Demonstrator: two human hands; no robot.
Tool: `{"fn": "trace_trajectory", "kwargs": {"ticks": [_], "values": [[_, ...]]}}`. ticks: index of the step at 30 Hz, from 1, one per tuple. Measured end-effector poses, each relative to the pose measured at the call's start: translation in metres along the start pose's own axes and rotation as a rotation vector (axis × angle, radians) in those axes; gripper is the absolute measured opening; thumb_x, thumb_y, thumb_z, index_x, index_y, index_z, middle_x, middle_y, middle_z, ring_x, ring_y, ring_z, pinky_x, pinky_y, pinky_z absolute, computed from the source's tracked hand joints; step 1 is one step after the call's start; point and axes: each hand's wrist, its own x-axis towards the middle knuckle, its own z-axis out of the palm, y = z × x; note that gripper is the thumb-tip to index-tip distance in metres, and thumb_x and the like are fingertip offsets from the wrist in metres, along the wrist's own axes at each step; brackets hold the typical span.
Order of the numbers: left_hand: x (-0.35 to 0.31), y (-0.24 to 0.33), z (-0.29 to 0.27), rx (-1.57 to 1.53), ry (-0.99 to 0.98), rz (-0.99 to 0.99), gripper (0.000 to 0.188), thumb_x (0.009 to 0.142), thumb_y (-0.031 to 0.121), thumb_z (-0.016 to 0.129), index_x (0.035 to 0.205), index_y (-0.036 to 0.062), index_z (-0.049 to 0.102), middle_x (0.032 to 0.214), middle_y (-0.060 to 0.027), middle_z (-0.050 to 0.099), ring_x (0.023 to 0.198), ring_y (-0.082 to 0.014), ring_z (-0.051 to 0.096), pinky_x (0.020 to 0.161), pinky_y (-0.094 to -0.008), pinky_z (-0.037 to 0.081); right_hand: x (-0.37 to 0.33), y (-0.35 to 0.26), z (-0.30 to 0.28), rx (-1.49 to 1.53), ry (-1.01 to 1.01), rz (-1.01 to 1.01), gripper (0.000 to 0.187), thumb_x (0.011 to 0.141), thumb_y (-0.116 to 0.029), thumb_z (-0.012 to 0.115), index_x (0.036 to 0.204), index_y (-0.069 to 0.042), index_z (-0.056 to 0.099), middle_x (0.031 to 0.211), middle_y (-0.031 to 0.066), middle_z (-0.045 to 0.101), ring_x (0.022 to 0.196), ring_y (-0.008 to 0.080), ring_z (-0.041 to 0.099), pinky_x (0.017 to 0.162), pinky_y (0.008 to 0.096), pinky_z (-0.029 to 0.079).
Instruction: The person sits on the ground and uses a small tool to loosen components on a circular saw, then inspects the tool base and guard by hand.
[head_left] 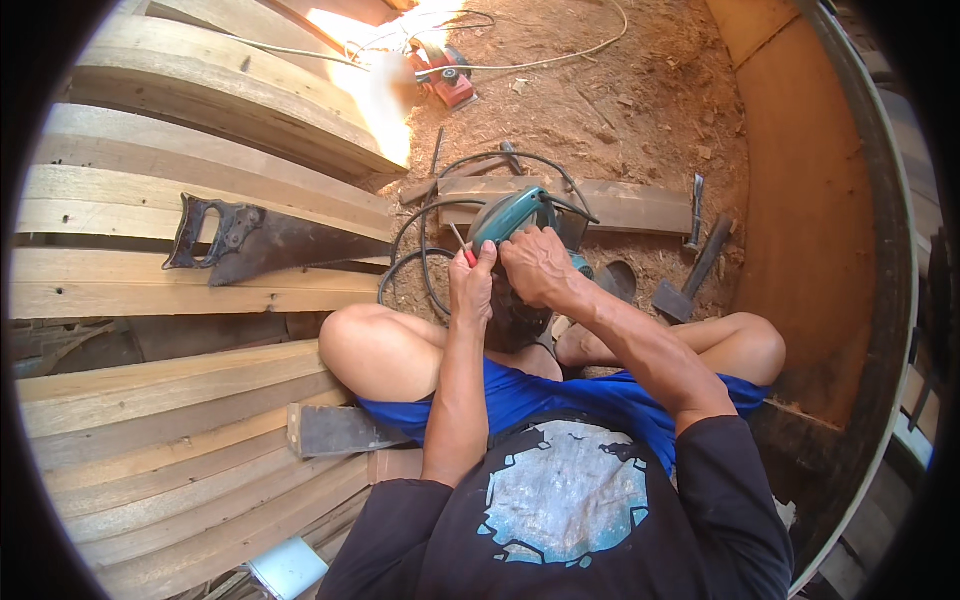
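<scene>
I sit cross-legged with a teal and black corded power tool upright between my legs. A slim screwdriver with a red handle is in my closed left hand, its metal shaft pointing up and away. The left thumb lies close to the tool's near side. My right hand rests against the tool's housing with its fingers curled down. Whatever those fingers pinch is hidden beneath them. The tool's black cable loops over the ground to its left.
Long planks are stacked on the left, with a handsaw across them. Right of me lie a hammer and a chisel. A board lies ahead, and a red power tool farther off. A brown panel borders the right.
</scene>
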Motion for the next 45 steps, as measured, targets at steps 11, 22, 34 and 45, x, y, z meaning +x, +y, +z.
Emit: {"fn": "trace_trajectory", "kwargs": {"ticks": [11,22,34,45], "values": [[-0.004,0.01,0.002,0.074,0.162,-0.065,0.025,0.1,0.035,0.072,0.102,0.0124,0.061,0.075,0.0029,0.058,0.053,-0.0063,0.051,0.044,-0.0227,0.047,-0.037,0.051,-0.058,0.235,-0.098,0.208,0.022,0.095,-0.018,0.059,0.1,-0.003,0.075,0.097,0.0208,0.069,0.097,0.0412,0.066,0.086,0.0504,0.052],[-0.004,0.011,0.011,0.134,0.271,-0.069,0.028,0.103,0.036,0.066,0.11,0.0113,0.055,0.079,0.0028,0.052,0.053,-0.0054,0.047,0.043,-0.0225,0.046,-0.071,0.04,-0.041,0.572,0.308,0.231,0.021,0.094,-0.015,0.065,0.108,-0.002,0.073,0.103,0.0193,0.066,0.096,0.04,0.065,0.083,0.0492,0.052],[-0.023,0.012,0.036,0.196,0.258,-0.059,0.026,0.108,0.035,0.058,0.112,0.0103,0.054,0.086,0.0009,0.059,0.059,-0.0041,0.05,0.047,-0.0207,0.048,-0.082,0.063,-0.045,0.796,0.238,0.362,0.021,0.089,-0.011,0.069,0.108,-0.002,0.069,0.097,0.0171,0.062,0.093,0.0374,0.063,0.081,0.0455,0.051],[-0.035,0.006,0.048,0.281,0.342,-0.082,0.035,0.11,0.038,0.052,0.123,0.0069,0.048,0.096,-0.0022,0.056,0.072,-0.0051,0.051,0.055,-0.022,0.048,-0.066,0.069,0.0,0.992,0.311,0.488,0.012,0.09,-0.01,0.066,0.091,-0.002,0.057,0.086,0.0146,0.054,0.076,0.0323,0.054,0.068,0.0429,0.045]]}}
